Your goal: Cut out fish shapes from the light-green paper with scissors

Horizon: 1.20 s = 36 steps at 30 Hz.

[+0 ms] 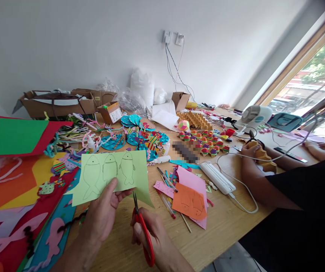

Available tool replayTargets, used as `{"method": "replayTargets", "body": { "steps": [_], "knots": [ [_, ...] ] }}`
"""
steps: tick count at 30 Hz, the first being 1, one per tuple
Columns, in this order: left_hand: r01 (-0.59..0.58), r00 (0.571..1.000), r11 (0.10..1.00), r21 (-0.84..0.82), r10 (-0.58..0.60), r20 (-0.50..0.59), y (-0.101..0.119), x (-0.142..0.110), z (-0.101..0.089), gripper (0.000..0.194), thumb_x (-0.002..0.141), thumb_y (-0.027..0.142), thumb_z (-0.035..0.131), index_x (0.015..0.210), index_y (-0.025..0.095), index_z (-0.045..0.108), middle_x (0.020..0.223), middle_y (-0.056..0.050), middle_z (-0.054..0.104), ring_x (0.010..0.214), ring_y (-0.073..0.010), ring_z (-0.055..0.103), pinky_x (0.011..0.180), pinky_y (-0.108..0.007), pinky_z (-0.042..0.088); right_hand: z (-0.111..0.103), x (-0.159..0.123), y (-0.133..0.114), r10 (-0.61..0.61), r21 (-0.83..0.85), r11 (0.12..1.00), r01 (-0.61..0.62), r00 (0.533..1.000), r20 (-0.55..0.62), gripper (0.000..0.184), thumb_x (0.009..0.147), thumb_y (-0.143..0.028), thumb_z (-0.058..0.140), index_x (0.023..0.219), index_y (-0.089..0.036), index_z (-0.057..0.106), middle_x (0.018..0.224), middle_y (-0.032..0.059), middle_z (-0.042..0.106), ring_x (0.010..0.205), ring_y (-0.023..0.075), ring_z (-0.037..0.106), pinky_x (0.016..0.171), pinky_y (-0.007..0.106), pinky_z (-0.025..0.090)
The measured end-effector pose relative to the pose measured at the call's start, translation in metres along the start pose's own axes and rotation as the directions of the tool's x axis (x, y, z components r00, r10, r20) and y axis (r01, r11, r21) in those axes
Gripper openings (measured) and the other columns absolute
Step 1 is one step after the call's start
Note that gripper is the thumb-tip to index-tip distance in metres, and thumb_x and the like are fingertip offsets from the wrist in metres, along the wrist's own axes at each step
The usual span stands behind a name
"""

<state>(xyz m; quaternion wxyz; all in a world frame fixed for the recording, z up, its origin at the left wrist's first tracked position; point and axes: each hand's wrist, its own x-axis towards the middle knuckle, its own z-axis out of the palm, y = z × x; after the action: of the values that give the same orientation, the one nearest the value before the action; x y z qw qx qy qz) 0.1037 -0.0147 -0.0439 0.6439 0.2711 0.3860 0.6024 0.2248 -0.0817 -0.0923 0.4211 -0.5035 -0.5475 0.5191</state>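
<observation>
Wooden table (221, 223), cluttered. At eight o'clock, my left hand (102, 213) holds fish-outlined light-green paper (113, 166) by its lower edge; my right hand (156, 228) grips red-handled scissors (141, 221). I judge the sheet light, creasable: grip margins.

A hand could pass low over the bare wood of the worktop (176, 240) between the right hand (151, 228) and the orange card (189, 202), with only a thin wooden stick (186, 223) lying there. Farther right, the white power strip (218, 178), its looped cable (257, 207) and a co-worker's forearm (251, 185) stand in the way. Leftward, the left hand (104, 213) and overlapping coloured sheets (16, 189) obstruct; straight ahead, the light green paper (113, 172) does.
</observation>
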Motion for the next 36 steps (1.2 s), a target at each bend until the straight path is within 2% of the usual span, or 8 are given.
{"method": "replayTargets", "body": {
  "steps": [5, 11, 18, 22, 28, 36],
  "knots": [
    [0.013, 1.0, 1.0, -0.015, -0.013, 0.009, 0.0, -0.001, 0.001, 0.048, 0.066, 0.028, 0.081, 0.112, 0.021, 0.069, 0.096, -0.002, 0.077, 0.082, -0.0217, 0.07, 0.063, -0.031, 0.061, -0.001, 0.001, 0.002, -0.055, -0.091, 0.995, 0.05, 0.997, -0.047, 0.058, 0.082, -0.076, 0.042, 0.068, -0.02, 0.047, 0.059, 0.0003, 0.049, 0.054, 0.0144, 0.046, 0.05, 0.025, 0.034],
    [-0.017, 1.0, 0.999, -0.028, 0.018, 0.008, 0.0, -0.001, -0.002, 0.042, 0.068, 0.025, 0.08, 0.109, 0.023, 0.07, 0.096, 0.0, 0.076, 0.087, -0.0191, 0.067, 0.064, -0.028, 0.061, -0.003, 0.002, 0.001, -0.061, -0.076, 0.995, 0.057, 0.997, -0.045, 0.057, 0.083, -0.075, 0.043, 0.068, -0.02, 0.047, 0.057, -0.0003, 0.048, 0.052, 0.0139, 0.045, 0.049, 0.025, 0.033],
    [0.023, 1.0, 0.999, -0.036, -0.023, 0.008, -0.001, -0.004, 0.003, 0.045, 0.067, 0.027, 0.08, 0.11, 0.021, 0.07, 0.096, -0.003, 0.078, 0.094, -0.0252, 0.07, 0.067, -0.03, 0.062, -0.001, 0.004, -0.003, -0.065, -0.061, 0.996, 0.061, 0.996, -0.066, 0.06, 0.083, -0.077, 0.04, 0.069, -0.02, 0.048, 0.057, 0.0019, 0.054, 0.053, 0.0151, 0.048, 0.051, 0.026, 0.036],
    [0.039, 0.999, 0.999, -0.032, -0.039, -0.015, -0.002, -0.004, 0.003, 0.051, 0.063, 0.027, 0.082, 0.112, 0.021, 0.069, 0.097, -0.003, 0.078, 0.093, -0.0263, 0.071, 0.066, -0.03, 0.062, 0.001, 0.007, -0.004, -0.053, -0.035, 0.998, 0.05, 0.993, -0.104, 0.062, 0.081, -0.08, 0.038, 0.065, -0.021, 0.044, 0.054, 0.0016, 0.052, 0.05, 0.0146, 0.047, 0.048, 0.026, 0.035],
    [0.033, 0.999, 0.999, -0.042, -0.033, 0.012, -0.003, -0.006, 0.003, 0.053, 0.066, 0.023, 0.08, 0.117, 0.022, 0.067, 0.104, -0.003, 0.077, 0.095, -0.0253, 0.071, 0.063, -0.028, 0.062, 0.001, 0.01, -0.002, -0.058, -0.038, 0.998, 0.054, 0.99, -0.125, 0.062, 0.081, -0.08, 0.039, 0.063, -0.02, 0.045, 0.054, 0.0016, 0.052, 0.05, 0.0139, 0.047, 0.049, 0.025, 0.035],
    [0.06, 0.998, 0.997, -0.055, -0.06, -0.001, -0.007, -0.007, 0.002, 0.059, 0.065, 0.024, 0.082, 0.121, 0.023, 0.065, 0.097, -0.001, 0.079, 0.085, -0.0224, 0.072, 0.057, -0.024, 0.061, 0.004, 0.013, 0.004, -0.008, 0.02, 1.0, 0.012, 0.985, -0.17, 0.062, 0.081, -0.079, 0.039, 0.06, -0.021, 0.042, 0.046, -0.0026, 0.044, 0.042, 0.0102, 0.04, 0.042, 0.022, 0.032]
  ]
}}
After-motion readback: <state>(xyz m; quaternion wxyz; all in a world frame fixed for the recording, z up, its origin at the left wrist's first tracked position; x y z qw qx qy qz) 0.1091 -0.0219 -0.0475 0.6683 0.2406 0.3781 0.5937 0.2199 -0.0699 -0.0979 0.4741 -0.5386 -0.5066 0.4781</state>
